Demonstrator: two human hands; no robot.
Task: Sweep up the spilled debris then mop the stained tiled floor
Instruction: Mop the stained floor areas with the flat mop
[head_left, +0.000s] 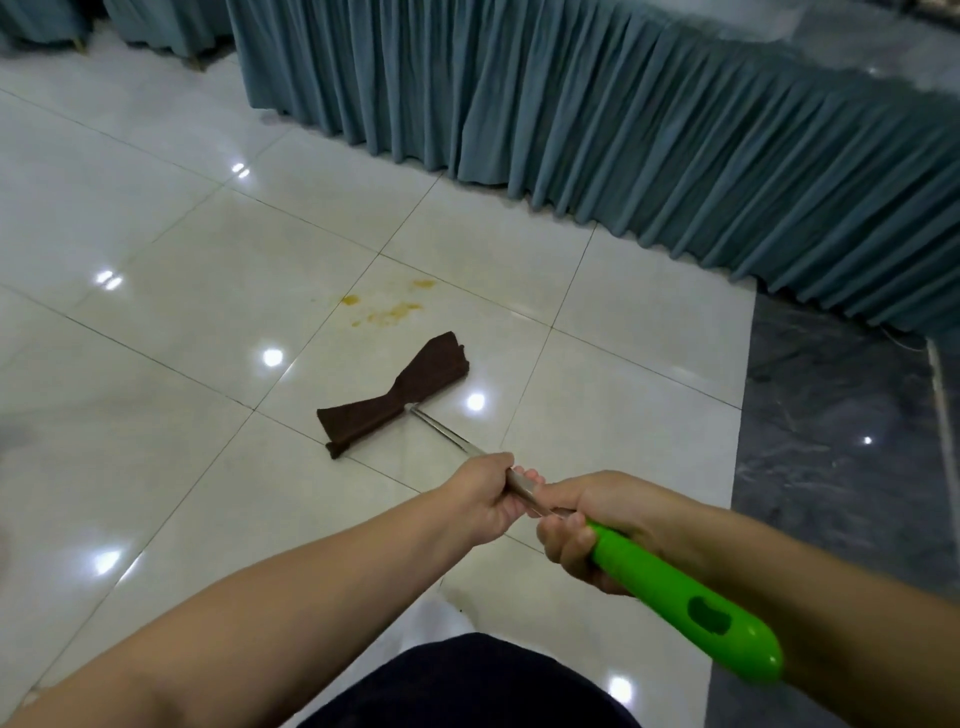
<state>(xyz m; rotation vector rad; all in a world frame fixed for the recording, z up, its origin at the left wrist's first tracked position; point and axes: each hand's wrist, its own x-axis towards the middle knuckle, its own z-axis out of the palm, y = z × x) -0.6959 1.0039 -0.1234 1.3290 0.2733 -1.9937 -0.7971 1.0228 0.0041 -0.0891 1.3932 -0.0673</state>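
Observation:
A mop with a dark brown cloth head (397, 394) lies flat on the glossy cream tiled floor (156, 322). Its thin metal shaft (447, 435) runs back to a bright green handle end (685, 603). My left hand (480, 501) grips the metal shaft. Just behind it, my right hand (587, 525) grips where the shaft meets the green handle. An orange-yellow stain (387, 306) marks the tile a short way beyond the mop head; the cloth does not touch it.
A long table with a pleated teal skirt (649, 124) runs along the far side to the right. A dark marble floor strip (831, 441) borders the tiles on the right. Further skirted furniture (156, 26) stands at the top left.

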